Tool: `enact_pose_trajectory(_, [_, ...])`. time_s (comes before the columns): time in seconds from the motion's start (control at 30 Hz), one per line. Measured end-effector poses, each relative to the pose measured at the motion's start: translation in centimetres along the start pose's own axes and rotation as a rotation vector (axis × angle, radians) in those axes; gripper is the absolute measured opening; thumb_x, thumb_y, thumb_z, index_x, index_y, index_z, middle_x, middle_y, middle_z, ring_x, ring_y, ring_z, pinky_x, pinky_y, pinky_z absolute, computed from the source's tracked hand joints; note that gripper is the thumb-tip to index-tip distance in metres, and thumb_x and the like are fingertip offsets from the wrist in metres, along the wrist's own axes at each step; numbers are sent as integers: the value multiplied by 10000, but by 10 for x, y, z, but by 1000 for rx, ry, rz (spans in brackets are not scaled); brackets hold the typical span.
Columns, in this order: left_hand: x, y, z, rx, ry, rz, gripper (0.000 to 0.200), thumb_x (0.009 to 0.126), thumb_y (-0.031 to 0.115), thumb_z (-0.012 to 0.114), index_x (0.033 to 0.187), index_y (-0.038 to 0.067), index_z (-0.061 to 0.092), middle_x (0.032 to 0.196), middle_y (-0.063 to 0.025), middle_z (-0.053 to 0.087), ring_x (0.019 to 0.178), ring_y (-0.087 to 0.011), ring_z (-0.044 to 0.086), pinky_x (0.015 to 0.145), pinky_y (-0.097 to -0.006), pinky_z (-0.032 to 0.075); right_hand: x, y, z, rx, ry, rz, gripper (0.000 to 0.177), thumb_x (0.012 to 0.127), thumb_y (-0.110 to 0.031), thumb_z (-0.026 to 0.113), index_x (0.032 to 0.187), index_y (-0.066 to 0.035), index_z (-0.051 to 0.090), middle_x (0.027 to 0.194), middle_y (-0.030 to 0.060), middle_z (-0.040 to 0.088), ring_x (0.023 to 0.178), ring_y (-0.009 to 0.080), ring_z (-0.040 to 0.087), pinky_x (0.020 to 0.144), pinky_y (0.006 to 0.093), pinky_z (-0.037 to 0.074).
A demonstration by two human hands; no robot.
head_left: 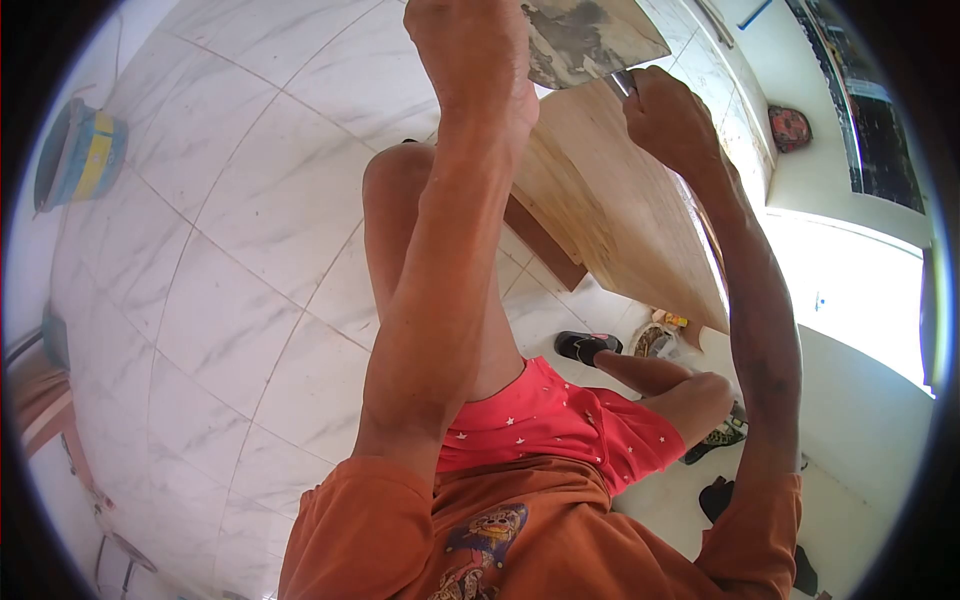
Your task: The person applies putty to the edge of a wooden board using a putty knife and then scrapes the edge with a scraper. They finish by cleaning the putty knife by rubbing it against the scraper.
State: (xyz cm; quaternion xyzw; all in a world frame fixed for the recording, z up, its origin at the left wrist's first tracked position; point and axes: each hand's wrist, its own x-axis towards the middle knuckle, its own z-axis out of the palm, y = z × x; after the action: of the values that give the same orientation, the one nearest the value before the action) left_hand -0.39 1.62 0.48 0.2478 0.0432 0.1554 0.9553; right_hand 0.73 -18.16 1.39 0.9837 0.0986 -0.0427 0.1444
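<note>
head view: the left hand reaches up to the top edge of the picture. its fingers are cut off there, so i cannot tell whether they are spread or curled; it lies against a grey-smeared trowel. just right of it, the right hand is curled into a fist around the trowel's thin metal shank. the trowel blade sits between the two hands, above a tilted wooden board that slopes down below the right hand. a bare knee is under the left hand. well left of both hands, a blue and yellow bucket stands on the marble floor. a black sandal lies far below the board.
</note>
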Motion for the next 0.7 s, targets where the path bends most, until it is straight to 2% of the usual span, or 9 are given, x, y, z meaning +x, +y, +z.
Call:
enact_pose_trajectory(0.2, [6, -2, 0, -32, 24, -7, 323, 993, 131, 549, 1241, -71, 591, 1132, -135, 665, 951, -211, 673, 805, -335, 579, -18, -8, -9, 46, 70, -123, 318, 917, -95, 511, 1178, -28, 679, 1098, 169, 671, 1025, 366, 682, 912, 474, 554])
enact_pose_trajectory(0.3, [-5, 5, 7, 15, 33, 12, 326, 990, 132, 552, 1242, -71, 590, 1132, -134, 664, 957, -212, 670, 807, -334, 576, -13, 1, -10, -11, 76, -80, 364, 916, -93, 512, 1243, -40, 663, 1107, 159, 669, 1036, 354, 681, 921, 478, 552])
enact_pose_trajectory(0.5, [-3, 2, 4, 12, 10, 8, 331, 985, 127, 551, 1246, -74, 586, 1127, -138, 662, 956, -217, 668, 806, -333, 573, 0, 0, 8, -119, 84, -74, 297, 916, -93, 522, 1160, -26, 677, 1096, 148, 664, 1048, 329, 671, 913, 484, 560])
enact_pose_trajectory(0.7, [-6, 5, 7, 27, 44, 11, 324, 988, 123, 547, 1245, -71, 591, 1121, -139, 666, 946, -220, 673, 812, -333, 573, -18, -4, -1, -100, 83, -125, 233, 913, -84, 546, 1097, -27, 677, 1091, 141, 651, 1061, 308, 653, 897, 452, 570])
